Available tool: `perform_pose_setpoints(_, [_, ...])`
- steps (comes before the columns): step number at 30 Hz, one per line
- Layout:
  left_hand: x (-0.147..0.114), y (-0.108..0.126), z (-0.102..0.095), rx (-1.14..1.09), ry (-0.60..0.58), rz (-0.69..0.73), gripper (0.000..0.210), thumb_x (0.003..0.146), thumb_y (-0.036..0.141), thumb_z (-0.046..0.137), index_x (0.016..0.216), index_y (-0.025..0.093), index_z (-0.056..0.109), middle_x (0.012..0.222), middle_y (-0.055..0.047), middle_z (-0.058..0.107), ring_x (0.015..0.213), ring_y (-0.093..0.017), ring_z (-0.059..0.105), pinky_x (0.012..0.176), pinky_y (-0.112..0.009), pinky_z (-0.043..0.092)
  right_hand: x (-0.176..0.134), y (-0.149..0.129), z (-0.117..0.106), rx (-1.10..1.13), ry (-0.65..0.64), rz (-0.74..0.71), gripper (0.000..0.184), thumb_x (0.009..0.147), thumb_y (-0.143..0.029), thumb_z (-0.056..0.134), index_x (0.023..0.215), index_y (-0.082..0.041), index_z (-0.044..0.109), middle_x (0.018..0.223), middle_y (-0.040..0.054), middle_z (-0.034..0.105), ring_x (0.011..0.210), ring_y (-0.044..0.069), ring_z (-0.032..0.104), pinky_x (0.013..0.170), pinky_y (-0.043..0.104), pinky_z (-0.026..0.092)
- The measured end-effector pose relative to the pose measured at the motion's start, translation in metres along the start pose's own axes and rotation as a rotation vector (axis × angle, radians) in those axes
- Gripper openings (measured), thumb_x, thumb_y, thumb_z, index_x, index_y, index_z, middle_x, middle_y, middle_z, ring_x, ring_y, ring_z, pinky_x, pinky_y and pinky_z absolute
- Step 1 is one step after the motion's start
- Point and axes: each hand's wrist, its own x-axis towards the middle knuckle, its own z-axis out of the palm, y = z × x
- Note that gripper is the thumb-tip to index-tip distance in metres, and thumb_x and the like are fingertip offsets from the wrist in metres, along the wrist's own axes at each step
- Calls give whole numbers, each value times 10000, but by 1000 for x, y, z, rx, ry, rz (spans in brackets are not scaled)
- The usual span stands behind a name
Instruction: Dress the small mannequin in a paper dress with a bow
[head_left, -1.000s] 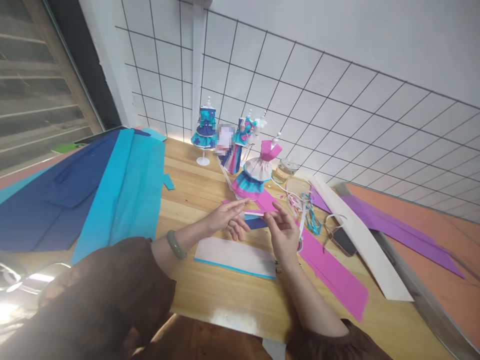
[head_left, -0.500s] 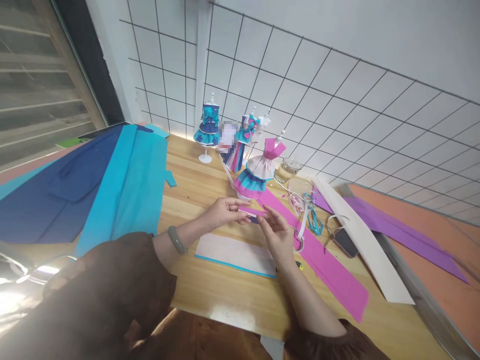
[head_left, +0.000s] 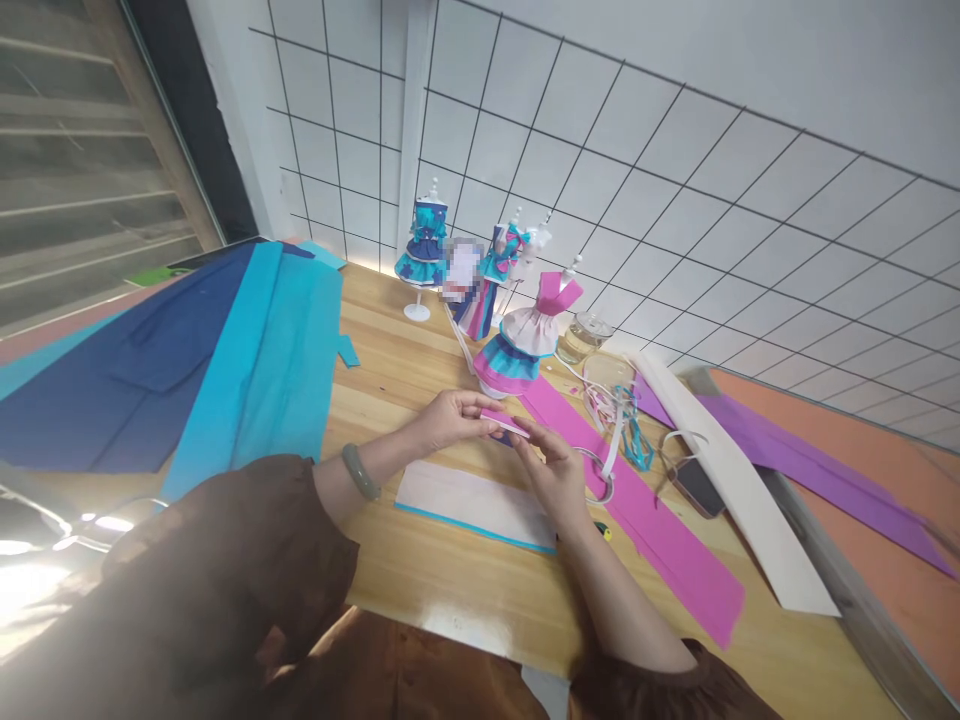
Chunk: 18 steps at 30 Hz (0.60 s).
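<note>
Between my two hands is a small folded strip (head_left: 504,424), pink and white with a dark blue part beneath. My left hand (head_left: 455,418) pinches its left end between thumb and fingers. At the other end, my right hand (head_left: 551,462) grips it with thumb and fingertips. Below them on the table lies a white crepe-like panel (head_left: 472,505) with a bright blue lower edge. Just beyond my hands stands a miniature dress form in a pink, white and blue dress (head_left: 517,345). Whether the strip is paper or cloth I cannot tell.
Blue sheets (head_left: 262,370) cover the table's left side. To the right lie a long pink strip (head_left: 675,535), a white strip (head_left: 742,490), tangled ribbons (head_left: 634,430), scissors (head_left: 602,482) and a dark phone-like object (head_left: 697,485). More dressed forms (head_left: 424,245) and a glass cup (head_left: 583,338) stand behind.
The strip has tilted, its right end now lower, with more of its white edge showing. Both hands keep their hold. The whole view has shifted slightly.
</note>
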Motion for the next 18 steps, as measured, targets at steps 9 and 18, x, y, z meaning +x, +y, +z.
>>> perform_pose_setpoints(9, [1, -1, -4, 107, -1, 49, 428, 677, 303, 722, 1045, 102, 641, 977, -122, 703, 887, -198, 669, 787, -275, 510, 1, 1, -1, -12, -41, -85, 255, 790, -296, 626, 1034, -240, 679, 1001, 67, 694, 914, 200, 629, 845, 373, 483])
perform_pose_setpoints(18, [0, -1, -2, 164, -20, 111, 378, 697, 315, 701, 1001, 93, 664, 1001, -134, 695, 934, -213, 659, 831, -293, 507, 1, 5, -1, -14, -33, 56, 327, 755, -370, 654, 1039, -212, 684, 1050, 85, 694, 956, 237, 645, 865, 397, 488])
